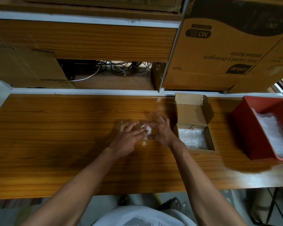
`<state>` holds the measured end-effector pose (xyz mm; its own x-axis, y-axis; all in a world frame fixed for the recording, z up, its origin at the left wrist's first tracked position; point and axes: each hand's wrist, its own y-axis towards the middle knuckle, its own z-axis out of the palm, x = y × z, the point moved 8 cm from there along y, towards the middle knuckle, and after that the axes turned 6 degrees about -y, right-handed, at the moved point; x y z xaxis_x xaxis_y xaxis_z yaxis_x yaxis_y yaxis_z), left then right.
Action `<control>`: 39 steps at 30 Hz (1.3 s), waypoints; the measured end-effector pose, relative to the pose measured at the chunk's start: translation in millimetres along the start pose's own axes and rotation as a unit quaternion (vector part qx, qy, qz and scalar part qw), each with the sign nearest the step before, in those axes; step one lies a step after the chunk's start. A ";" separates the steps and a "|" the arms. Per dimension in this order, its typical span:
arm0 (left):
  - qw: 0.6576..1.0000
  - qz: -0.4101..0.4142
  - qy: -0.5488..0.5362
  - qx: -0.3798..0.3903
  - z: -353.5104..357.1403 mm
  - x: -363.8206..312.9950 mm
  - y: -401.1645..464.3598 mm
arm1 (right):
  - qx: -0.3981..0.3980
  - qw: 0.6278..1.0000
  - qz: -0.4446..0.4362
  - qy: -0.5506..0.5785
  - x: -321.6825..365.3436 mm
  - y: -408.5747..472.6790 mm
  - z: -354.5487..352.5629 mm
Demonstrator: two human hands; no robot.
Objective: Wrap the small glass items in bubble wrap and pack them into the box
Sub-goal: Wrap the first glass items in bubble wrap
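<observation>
On the wooden desk (55,136), both hands meet around a small bubble-wrapped bundle (147,129): the left hand (129,136) lays straight fingers on it, the right hand (162,129) cups its other side. To the right stand an open cardboard box (208,139) lined with bubble wrap and a red bin (245,128).

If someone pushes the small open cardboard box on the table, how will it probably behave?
The small brown cardboard box holds only bubble wrap, so it probably feels light and slides easily on the glossy wooden table. Its raised lid could flop when moved.
</observation>
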<state>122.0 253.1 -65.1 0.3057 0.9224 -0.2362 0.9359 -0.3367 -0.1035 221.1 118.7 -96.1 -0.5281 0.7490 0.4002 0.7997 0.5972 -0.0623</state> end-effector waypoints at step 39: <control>0.999 -0.002 -0.038 -0.007 -16.5 -9.0 8.4 | 0.017 0.998 0.017 -0.058 14.5 -3.6 -18.0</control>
<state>130.0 245.1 -47.8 0.2890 0.9061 -0.3089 0.9395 -0.3304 -0.0902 215.7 122.2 -73.6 -0.5323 0.7957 0.2889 0.8084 0.5791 -0.1058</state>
